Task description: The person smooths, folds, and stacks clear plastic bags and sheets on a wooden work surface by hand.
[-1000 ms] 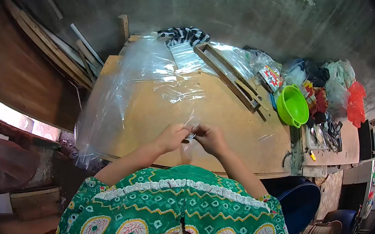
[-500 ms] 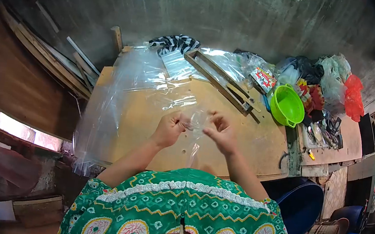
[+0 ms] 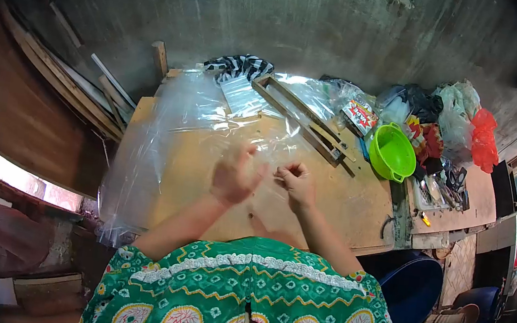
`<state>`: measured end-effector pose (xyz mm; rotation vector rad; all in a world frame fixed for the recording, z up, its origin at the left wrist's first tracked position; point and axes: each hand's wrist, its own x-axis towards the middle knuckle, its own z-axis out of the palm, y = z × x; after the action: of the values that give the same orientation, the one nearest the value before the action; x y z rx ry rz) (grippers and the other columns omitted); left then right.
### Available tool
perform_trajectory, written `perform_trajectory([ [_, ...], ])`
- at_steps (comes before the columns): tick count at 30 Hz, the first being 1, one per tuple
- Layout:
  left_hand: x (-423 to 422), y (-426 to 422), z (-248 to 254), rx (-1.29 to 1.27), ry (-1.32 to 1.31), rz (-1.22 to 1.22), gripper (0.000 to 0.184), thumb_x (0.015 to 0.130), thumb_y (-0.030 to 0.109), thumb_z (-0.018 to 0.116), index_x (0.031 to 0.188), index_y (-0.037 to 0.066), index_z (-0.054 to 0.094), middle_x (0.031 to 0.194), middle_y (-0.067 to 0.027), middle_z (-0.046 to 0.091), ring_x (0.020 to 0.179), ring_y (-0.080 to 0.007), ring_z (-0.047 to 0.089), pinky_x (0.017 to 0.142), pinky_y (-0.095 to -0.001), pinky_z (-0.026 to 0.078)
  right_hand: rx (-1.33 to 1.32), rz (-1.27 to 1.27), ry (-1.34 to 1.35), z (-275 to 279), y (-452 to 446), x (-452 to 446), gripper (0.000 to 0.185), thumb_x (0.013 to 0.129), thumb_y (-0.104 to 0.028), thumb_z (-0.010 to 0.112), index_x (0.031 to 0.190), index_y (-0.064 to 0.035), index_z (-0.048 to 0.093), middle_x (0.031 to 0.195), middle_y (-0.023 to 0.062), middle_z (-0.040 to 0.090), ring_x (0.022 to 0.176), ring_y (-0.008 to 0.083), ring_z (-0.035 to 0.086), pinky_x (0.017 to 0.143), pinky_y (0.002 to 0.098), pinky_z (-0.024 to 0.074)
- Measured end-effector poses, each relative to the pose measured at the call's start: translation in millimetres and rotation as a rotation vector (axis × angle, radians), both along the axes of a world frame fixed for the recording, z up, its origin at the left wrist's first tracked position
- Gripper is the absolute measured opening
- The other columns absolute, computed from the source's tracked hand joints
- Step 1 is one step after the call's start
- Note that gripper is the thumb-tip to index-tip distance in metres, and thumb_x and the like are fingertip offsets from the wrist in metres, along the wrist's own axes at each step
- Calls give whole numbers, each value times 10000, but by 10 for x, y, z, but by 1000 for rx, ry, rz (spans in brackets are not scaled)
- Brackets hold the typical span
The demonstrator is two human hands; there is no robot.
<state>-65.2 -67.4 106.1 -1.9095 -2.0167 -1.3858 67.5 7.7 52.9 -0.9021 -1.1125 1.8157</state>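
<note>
Over the middle of the wooden table (image 3: pixel 342 217), my right hand (image 3: pixel 296 184) has its thumb and fingers pinched together on a piece of clear plastic film, which barely shows against the wood. Just to its left is my left hand (image 3: pixel 235 177), raised and smeared by motion, so its fingers do not show clearly. Beyond both hands, crinkled clear plastic sheeting (image 3: pixel 197 105) lies over the back and left side of the table, hanging past the left edge.
A narrow wooden frame (image 3: pixel 290 110) lies at the back, beside a printed box (image 3: pixel 360 114). To the right stand a green plastic basket (image 3: pixel 392 153), a tray of tools (image 3: pixel 439 190), and several bags, one a red bag (image 3: pixel 484 141). A blue chair (image 3: pixel 411 287) is below right.
Both hands were pinching clear film between them. The left hand has since turned and blurred, while the right has closed its fingers more tightly. The view has shifted slightly.
</note>
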Motion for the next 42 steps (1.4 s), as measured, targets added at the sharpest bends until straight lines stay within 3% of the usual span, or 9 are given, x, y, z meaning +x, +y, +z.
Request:
perform_trajectory([
  [7,137,0,-707,-152,-775,-236,173,846,156,450,826,9,538,736,-56,532,644,-102,509,587,-235,417,-222,26,265,8,-217,-122,109,785,-49,528,764,-81,427,695,50,535,611,141,552,556,252,480],
  [11,-243,100,-694,-144,-1240,170,206,855,216,431,796,34,507,703,-42,535,536,-118,502,543,-236,425,-33,-174,142,-296,39,45,100,799,-70,515,762,-87,423,703,51,538,627,141,547,575,255,480],
  [15,-530,186,-670,-394,-974,268,239,841,283,450,827,47,483,676,-32,508,558,-140,515,540,-259,437,-268,-170,114,-378,4,113,81,823,-92,478,794,-96,402,718,70,516,639,166,553,566,282,491],
  [19,-279,72,-1089,-374,-1919,-224,246,815,330,486,892,96,478,782,-43,532,638,-174,546,565,-293,458,-404,-332,328,-242,-20,89,122,827,-67,453,848,-102,338,689,53,448,699,201,559,595,340,510],
  [24,157,-128,-1166,-768,-1616,-172,183,828,272,474,885,98,474,762,-39,542,740,-187,583,586,-295,475,-352,-371,356,-287,-11,94,113,833,-76,444,849,-93,334,679,62,441,710,221,559,623,373,507],
  [27,-95,-77,-1251,-533,-1701,63,159,833,244,464,852,87,483,700,-28,552,664,-155,577,538,-281,460,-323,-441,306,-358,72,168,108,826,-62,444,844,-78,339,674,69,447,677,213,557,598,344,511],
  [31,-824,-3,-1298,-817,-630,-23,231,769,287,521,759,58,549,590,-67,543,585,-142,548,523,-262,424,-234,-470,17,-854,162,405,108,801,-38,450,835,-52,348,655,87,459,613,210,554,519,314,494],
  [37,-1159,109,-988,-761,125,6,210,709,276,584,828,103,582,632,-96,574,641,-223,583,563,-341,442,-354,126,-494,-1012,-285,557,175,785,-138,524,825,-7,415,597,100,471,394,178,465,383,289,401],
  [42,-1189,111,-1043,-479,619,130,345,692,225,581,1002,103,492,1049,-112,506,861,-274,528,724,-414,410,453,-168,-934,-733,-246,646,232,708,-88,586,877,16,464,655,123,519,570,201,531,524,309,438],
])
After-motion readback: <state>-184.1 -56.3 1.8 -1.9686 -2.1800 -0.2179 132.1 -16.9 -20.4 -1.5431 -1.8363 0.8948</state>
